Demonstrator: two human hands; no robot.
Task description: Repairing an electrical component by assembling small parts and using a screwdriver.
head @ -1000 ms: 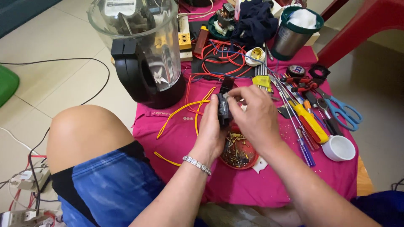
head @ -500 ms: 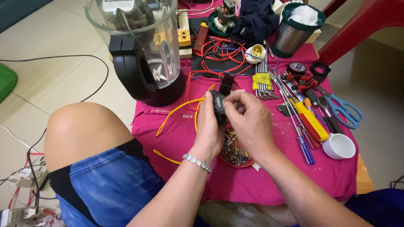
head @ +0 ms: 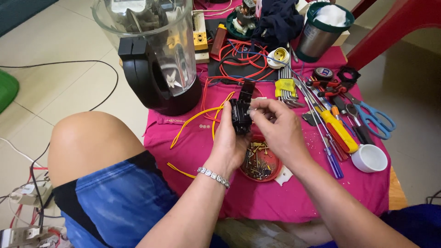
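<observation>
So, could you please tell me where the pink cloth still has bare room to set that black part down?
Bare pink cloth lies along the near edge, below the red dish of screws, and left of it around the loose yellow wires. The right side is crowded with screwdrivers, scissors and a white cup.

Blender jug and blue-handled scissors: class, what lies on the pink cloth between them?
In the head view, between blender jug and scissors: hex keys, screwdrivers.

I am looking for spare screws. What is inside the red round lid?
The red lid holds small screws and metal bits. Both hands, left and right, cover its upper part.
</observation>
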